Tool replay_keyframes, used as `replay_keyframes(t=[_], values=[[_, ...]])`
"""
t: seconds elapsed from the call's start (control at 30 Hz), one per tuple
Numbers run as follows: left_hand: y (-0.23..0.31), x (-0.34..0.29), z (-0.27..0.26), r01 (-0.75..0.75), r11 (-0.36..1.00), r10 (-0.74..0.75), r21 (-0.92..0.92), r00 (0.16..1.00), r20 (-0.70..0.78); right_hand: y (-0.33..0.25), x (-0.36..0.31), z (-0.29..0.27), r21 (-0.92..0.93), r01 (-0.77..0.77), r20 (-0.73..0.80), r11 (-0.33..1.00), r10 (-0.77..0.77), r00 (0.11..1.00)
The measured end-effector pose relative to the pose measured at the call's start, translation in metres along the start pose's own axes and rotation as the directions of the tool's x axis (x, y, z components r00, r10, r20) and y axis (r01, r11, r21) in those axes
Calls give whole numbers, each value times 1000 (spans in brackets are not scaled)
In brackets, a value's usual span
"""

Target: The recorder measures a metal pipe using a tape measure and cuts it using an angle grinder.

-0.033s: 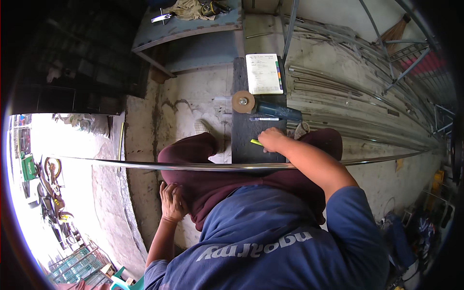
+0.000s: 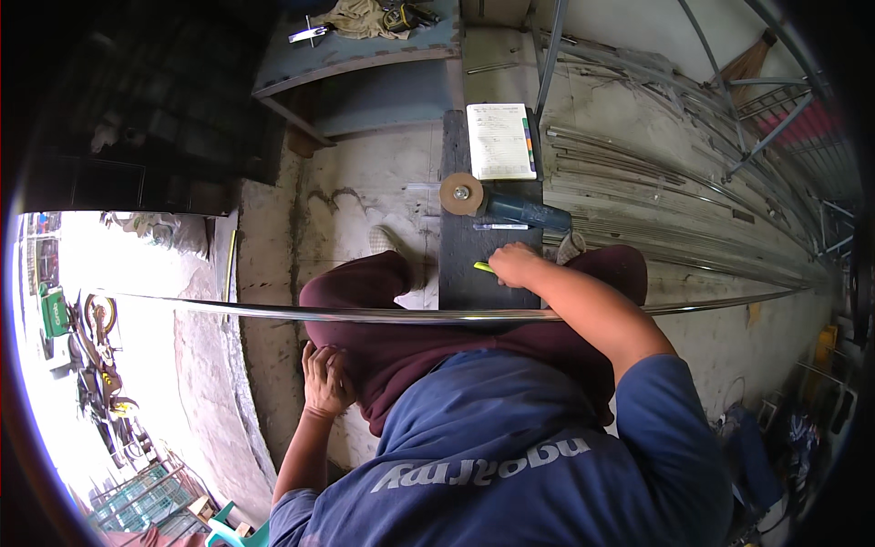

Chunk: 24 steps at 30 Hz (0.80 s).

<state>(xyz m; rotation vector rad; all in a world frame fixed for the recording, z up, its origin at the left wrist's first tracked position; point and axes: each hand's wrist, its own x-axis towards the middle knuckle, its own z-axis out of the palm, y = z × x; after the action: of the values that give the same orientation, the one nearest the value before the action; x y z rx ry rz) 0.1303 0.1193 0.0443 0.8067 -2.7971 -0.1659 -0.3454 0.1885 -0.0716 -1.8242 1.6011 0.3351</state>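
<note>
I sit with dark red trousers (image 2: pixel 410 342) and a blue shirt in the lower middle of the view. A long thin shiny metal rod (image 2: pixel 273 310) lies across my lap and over a dark plank (image 2: pixel 474 273) in front of me. My right hand (image 2: pixel 515 264) rests on the plank just beyond the rod and grips a small yellow-green marker (image 2: pixel 483 267), its tip pointing left. My left hand (image 2: pixel 324 378) lies on my left thigh with the fingers bent and spread, holding nothing.
Farther along the plank lie a pen (image 2: pixel 499 226), an angle grinder (image 2: pixel 529 214) with its brown disc (image 2: pixel 462 193), and a white notebook (image 2: pixel 499 141). A blue-grey bench (image 2: pixel 365 55) carries cloth and tools. Metal rods (image 2: pixel 638 182) cover the floor at right. Motorcycles (image 2: pixel 91 328) stand outside at left.
</note>
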Motion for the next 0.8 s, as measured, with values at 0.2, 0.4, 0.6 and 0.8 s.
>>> replay_keyframes(t=[0.2,0.4,0.6,0.8], values=[[20,62,-38,-134,991,136,28,939,-316,-21,-42,-67,343,-28,-148,939,83,985],[100,174,-82,-196,965,163,-174,968,-190,-87,-139,-133,252,398,-554,882,-206,807],[146,213,-63,-222,888,240,-402,971,-6,-100,-188,-157,-206,245,-681,948,-318,659],[171,220,-86,364,423,93,-830,893,440,-97,-216,-161,-355,141,-745,924,-371,554]])
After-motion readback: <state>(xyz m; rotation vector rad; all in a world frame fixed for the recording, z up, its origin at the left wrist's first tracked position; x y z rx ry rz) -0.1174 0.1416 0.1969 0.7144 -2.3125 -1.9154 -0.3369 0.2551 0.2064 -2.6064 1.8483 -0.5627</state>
